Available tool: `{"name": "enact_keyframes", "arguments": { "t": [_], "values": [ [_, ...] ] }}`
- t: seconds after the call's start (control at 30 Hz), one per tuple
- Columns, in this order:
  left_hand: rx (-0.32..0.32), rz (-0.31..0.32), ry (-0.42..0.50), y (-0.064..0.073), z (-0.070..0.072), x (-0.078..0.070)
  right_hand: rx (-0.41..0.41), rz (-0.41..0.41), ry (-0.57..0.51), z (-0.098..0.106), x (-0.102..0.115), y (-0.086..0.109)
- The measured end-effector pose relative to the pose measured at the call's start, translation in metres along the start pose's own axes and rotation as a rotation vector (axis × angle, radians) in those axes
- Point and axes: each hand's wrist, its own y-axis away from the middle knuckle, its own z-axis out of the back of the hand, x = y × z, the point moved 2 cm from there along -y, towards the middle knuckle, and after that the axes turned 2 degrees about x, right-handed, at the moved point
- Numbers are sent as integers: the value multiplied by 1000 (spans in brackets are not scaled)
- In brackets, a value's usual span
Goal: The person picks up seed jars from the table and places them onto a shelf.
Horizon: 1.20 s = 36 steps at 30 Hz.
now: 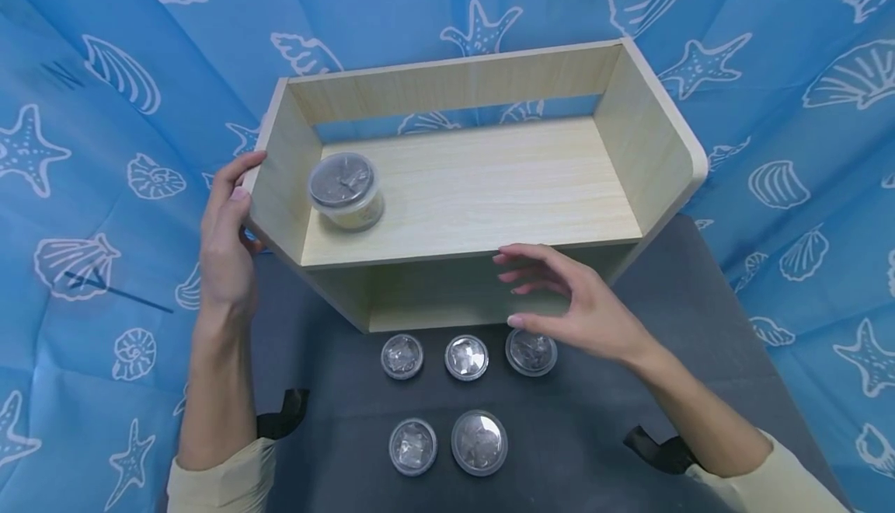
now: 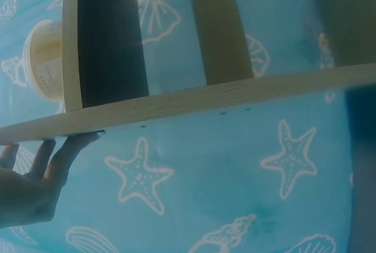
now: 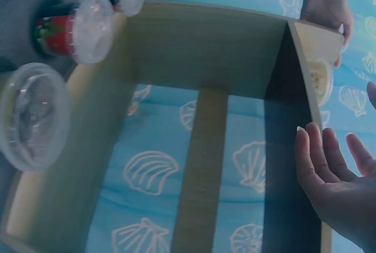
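A pale wooden two-level shelf (image 1: 475, 186) stands on the dark table. My left hand (image 1: 229, 241) touches the outside of its left side panel (image 1: 280, 186); in the left wrist view, the fingertips (image 2: 76, 144) rest against that panel. On the upper board, near the left side, sits a lidded plastic tub (image 1: 347, 193). My right hand (image 1: 573, 299) hovers in front of the shelf's middle board, fingers apart from the thumb and nothing between them. Just below it, one round lidded tub (image 1: 531, 354) is partly covered by the thumb.
Several more lidded tubs stand in front of the shelf, among them one in the near row (image 1: 478, 444) and one in the row closer to the shelf (image 1: 402, 357). A blue curtain (image 1: 91, 186) with white shells and starfish hangs behind and at both sides.
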Motion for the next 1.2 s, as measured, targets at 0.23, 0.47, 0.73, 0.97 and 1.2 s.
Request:
{"name": "enact_keyframes", "arguments": {
  "t": [0.23, 0.47, 0.73, 0.97, 1.2],
  "values": [
    [-9, -12, -24, 1, 0, 1, -2, -39, 20, -1, -15, 16],
    [-24, -4, -53, 2, 2, 4, -21, -93, 7, -7, -36, 34],
    [-3, 11, -70, 1, -1, 1, -62, -132, 12, -15, -60, 52],
    [8, 14, -50, 1, -3, 4, -99, -112, 46, -20, -77, 63],
    [5, 6, -22, 1, -1, 4, -129, -84, 58, -25, -96, 69]
  ]
}}
